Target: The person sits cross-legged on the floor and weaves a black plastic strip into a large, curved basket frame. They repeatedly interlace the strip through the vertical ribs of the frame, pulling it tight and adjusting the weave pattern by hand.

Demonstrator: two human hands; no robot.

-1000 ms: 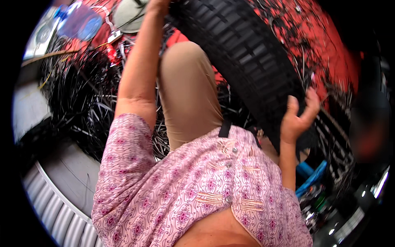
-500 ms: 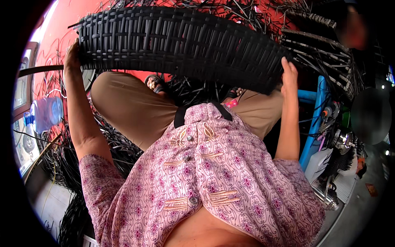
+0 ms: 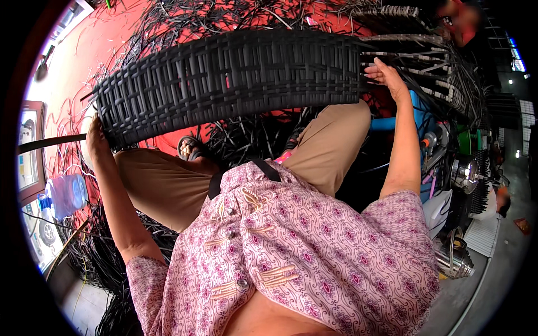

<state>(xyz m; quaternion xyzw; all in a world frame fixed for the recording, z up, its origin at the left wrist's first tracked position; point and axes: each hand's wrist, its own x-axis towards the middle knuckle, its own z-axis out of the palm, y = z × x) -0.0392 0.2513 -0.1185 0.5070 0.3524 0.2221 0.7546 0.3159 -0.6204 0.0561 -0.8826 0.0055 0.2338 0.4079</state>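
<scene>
A long black woven panel (image 3: 224,73) of flat plastic strips spans across in front of my knees, tilted lower at its left end. My left hand (image 3: 98,139) grips that lower left end, its fingers partly hidden by the edge. A flat dark strip (image 3: 53,143) juts out leftward beside this hand. Off the panel's right end, my right hand (image 3: 388,77) is raised with fingers stretched out and apart, holding nothing. A small gap shows between its fingertips and the woven edge.
Loose black strips (image 3: 185,22) litter the red floor (image 3: 70,84). Woven frames (image 3: 414,56) are stacked at the far right, with a blue bar (image 3: 386,124) below. A clear bottle (image 3: 67,196) lies left. A metal flask (image 3: 455,260) is at right. Another person (image 3: 462,25) is at the upper right.
My right hand has come off the panel's right end and opened. The panel's left end has dropped lower, with my left hand still on it.
</scene>
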